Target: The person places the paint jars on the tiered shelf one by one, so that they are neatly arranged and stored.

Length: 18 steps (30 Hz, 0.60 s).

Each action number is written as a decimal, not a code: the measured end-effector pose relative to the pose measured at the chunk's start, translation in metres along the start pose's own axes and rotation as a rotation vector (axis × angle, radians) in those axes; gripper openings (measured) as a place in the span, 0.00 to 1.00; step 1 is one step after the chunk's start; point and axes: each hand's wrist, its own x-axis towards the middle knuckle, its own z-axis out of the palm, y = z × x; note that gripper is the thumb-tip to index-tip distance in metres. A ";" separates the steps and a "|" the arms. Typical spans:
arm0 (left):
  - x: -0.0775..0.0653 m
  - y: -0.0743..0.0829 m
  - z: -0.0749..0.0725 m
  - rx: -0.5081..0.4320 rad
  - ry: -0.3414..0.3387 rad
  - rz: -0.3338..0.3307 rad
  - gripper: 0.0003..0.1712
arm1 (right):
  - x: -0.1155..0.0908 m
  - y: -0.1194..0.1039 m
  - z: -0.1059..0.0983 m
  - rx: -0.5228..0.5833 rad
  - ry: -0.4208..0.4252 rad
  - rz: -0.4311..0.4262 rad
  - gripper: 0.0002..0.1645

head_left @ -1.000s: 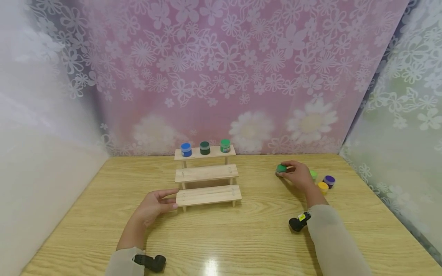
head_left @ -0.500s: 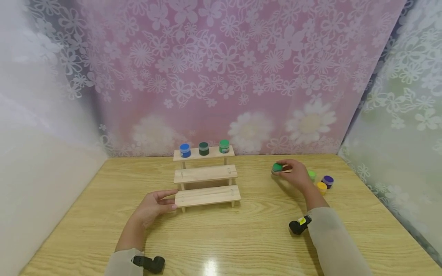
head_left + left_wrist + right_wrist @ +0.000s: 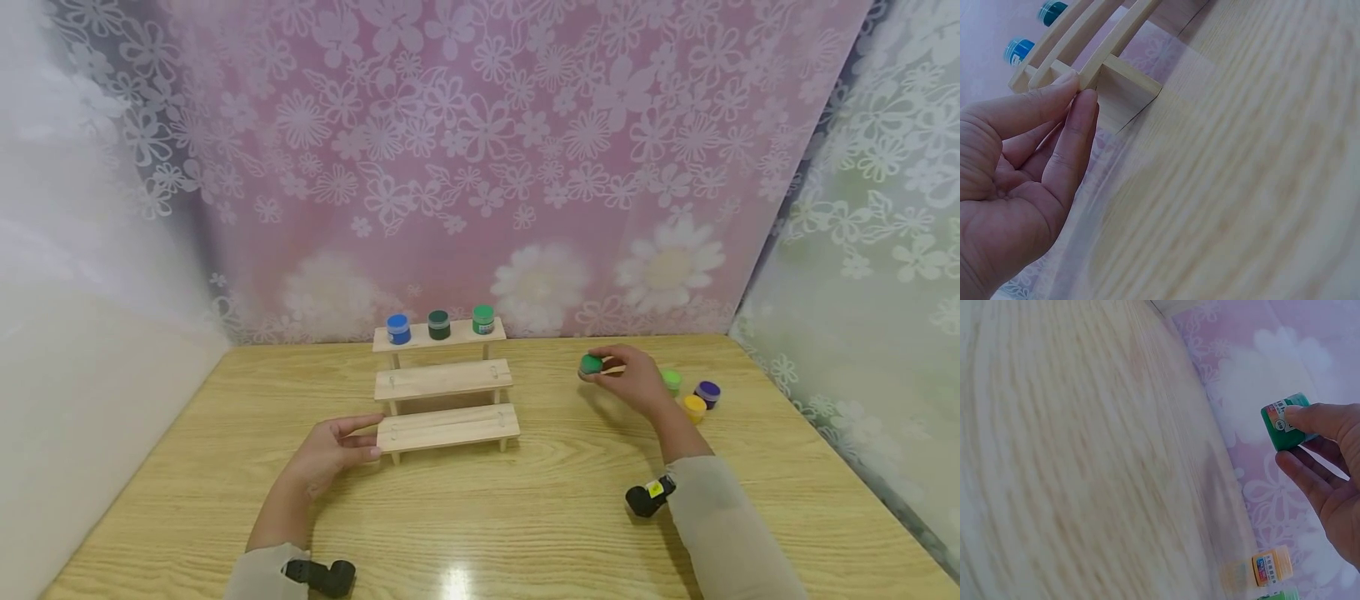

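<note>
A wooden three-tier stand [image 3: 448,429] stands on the table. My left hand [image 3: 333,450] pinches the left end of its lowest step between thumb and index finger [image 3: 1075,119]. A blue paint jar [image 3: 399,329], a dark green paint jar [image 3: 438,325] and a green paint jar [image 3: 483,319] sit in a row on the top step. To the right of the stand, my right hand [image 3: 633,383] holds another green paint jar [image 3: 590,367] between thumb and fingers. Its printed label [image 3: 1280,415] shows in the right wrist view, partly under my thumb.
Light green [image 3: 671,381], purple [image 3: 707,393] and yellow [image 3: 694,408] paint jars stand close together on the table, right of my right forearm. A flowered pink curtain [image 3: 525,167] hangs behind the table. White cloth [image 3: 112,292] borders the left side.
My right hand has moved left with the green paint jar, away from the light green, purple and yellow jars. The left hand keeps its pinch on the stand. The head view has shifted slightly.
</note>
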 end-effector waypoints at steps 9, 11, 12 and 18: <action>-0.001 0.001 0.000 0.008 0.002 0.001 0.33 | -0.001 -0.012 0.004 -0.002 -0.006 -0.031 0.25; -0.001 0.001 0.000 0.008 0.004 -0.001 0.33 | -0.001 -0.015 0.005 0.006 -0.006 -0.043 0.25; -0.001 0.001 0.000 0.010 0.004 0.000 0.33 | -0.001 -0.017 0.006 0.013 -0.006 -0.049 0.24; -0.001 0.002 0.001 0.011 0.014 0.001 0.33 | -0.001 -0.023 0.008 0.042 -0.009 -0.100 0.24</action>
